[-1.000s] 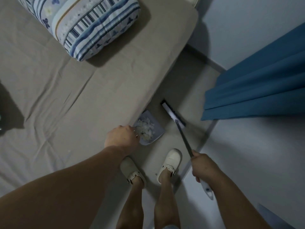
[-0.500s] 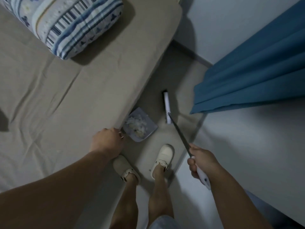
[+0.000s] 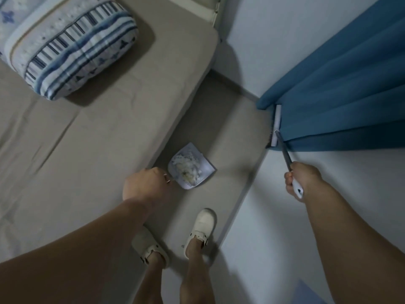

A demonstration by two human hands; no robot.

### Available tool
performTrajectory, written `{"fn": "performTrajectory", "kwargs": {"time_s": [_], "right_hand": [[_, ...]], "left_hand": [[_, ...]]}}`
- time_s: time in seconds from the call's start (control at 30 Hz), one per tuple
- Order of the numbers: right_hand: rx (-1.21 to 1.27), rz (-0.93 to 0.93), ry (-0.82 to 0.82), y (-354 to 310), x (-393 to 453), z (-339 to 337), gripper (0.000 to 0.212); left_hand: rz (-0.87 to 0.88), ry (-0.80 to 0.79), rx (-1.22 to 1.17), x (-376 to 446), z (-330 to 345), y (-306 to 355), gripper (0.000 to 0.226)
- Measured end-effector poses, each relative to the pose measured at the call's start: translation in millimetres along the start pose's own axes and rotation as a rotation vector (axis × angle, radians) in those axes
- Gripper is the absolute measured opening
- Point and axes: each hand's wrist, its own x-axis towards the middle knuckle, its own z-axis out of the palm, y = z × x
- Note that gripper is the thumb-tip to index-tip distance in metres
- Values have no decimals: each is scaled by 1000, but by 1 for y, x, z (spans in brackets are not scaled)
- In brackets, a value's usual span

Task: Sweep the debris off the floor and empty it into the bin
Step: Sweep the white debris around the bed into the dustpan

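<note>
Debris, a pale heap of scraps, sits in the dustpan that my left hand holds by its handle, fingers curled round it, low over the floor beside the bed. My right hand grips the broom near the white end of its handle, fingers wrapped tight; its head lies against the hem of the blue curtain. My white clogs stand on the floor below the dustpan.
</note>
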Motion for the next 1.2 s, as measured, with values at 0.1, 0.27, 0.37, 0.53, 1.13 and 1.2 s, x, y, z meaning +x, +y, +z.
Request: {"fn": "performTrajectory", "kwargs": {"time_s": [0.1,0.27,0.37,0.53,1.13,1.2], "right_hand": [[-23,-12,48,-21,18,2,21],[-264,-82,22,-31,40,14,22],[-419,-241,-56,-21,44,26,20],[-575,-233,-9,-11,83,26,42],[-256,133,-245,107,-24,63,31],[-331,118,-294,126,-48,69,31]], "left_hand": [[-11,3,22,11,-5,13,28],[-37,-37,2,19,-4,23,32],[-19,-35,-16,24,-2,30,35],[-38,-56,-50,28,-3,28,29],[-22,-57,-65,20,2,23,36],[-5,-72,-76,7,6,18,35]]}}
